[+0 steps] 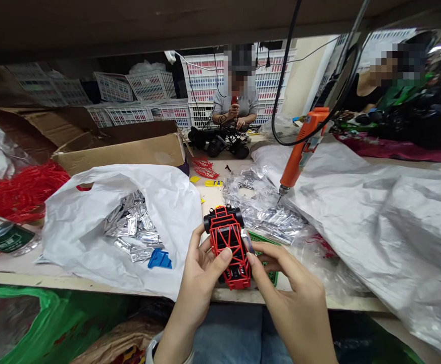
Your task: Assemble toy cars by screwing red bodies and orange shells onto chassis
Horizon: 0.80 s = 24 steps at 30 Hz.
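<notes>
My left hand (201, 273) grips a toy car (228, 237) that has a red lattice frame over a black body, with dark wheels at its far end. The thumb lies across the frame. On the car's right side, my right hand (284, 278) pinches a small shiny silver piece (247, 241) between thumb and fingers, held against or very close to the frame. Beneath the hands, a green basket (273, 277) is partly hidden. To the left, a white plastic bag (87, 253) lies open with many silver pieces (139, 222) and a blue part (160, 258) in it.
An orange electric screwdriver (299, 146) hangs at the right on a cable. Clear bags with silver parts (261, 212) lie below it. Red frames (19, 192), a cardboard box (125, 151) and a bottle (6, 235) are at the left. A co-worker (235, 106) sits opposite.
</notes>
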{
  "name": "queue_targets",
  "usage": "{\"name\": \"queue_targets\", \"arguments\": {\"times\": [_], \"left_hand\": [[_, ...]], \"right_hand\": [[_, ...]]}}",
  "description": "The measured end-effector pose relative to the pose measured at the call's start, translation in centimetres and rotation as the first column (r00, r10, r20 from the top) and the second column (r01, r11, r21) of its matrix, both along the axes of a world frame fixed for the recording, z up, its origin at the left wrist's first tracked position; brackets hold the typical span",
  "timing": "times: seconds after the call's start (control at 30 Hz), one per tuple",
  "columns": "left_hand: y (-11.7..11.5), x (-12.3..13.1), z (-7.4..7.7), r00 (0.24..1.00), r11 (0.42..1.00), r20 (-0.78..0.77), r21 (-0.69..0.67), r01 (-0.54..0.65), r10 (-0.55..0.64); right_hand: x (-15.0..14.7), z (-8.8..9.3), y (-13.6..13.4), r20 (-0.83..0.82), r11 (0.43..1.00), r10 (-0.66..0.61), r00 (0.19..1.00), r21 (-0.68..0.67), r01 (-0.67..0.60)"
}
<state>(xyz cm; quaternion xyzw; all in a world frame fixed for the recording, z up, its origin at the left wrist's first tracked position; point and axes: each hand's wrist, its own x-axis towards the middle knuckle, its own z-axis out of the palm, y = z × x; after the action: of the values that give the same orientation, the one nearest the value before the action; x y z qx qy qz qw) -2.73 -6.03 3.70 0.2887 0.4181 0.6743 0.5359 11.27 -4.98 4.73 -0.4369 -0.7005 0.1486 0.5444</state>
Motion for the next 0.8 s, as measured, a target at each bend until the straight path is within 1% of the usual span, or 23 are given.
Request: {"name": "queue_targets", "arguments": {"times": [0.17,0.33,0.5,0.67,0.8], "left_hand": [[-0.1,0.2,0.2,1.0,1.0,0.005,0.001,0.005,-0.005],[0.0,0.1,-0.1,1.0,1.0,-0.007,0.018,-0.001,0.001],[0.2,-0.1,-0.7,1.0,0.999,-0.019,0.047,0.018,-0.017],[0.2,0.3,-1.1,0.995,0.998,0.089,0.038,-0.05,0.047],[0.4,0.6,-1.0,0.993,0.997,0.095,-0.025,-0.071,0.073]], "right_hand": [[0.0,-0.1,0.1,-0.029,1.0,-0.02,0.999,0.0,0.02],[-0.3,-0.6,0.2,-0.003,0.998,0.001,1.0,0.064,-0.001],[-0.3,-0.7,0.3,0.035,0.997,0.054,0.998,0.059,-0.056],[-0.4,-0.3,0.1,0.093,0.993,0.1,0.991,0.053,-0.106],[-1.0,0.1,-0.7,0.111,0.98,0.188,0.976,0.051,-0.194]]}}
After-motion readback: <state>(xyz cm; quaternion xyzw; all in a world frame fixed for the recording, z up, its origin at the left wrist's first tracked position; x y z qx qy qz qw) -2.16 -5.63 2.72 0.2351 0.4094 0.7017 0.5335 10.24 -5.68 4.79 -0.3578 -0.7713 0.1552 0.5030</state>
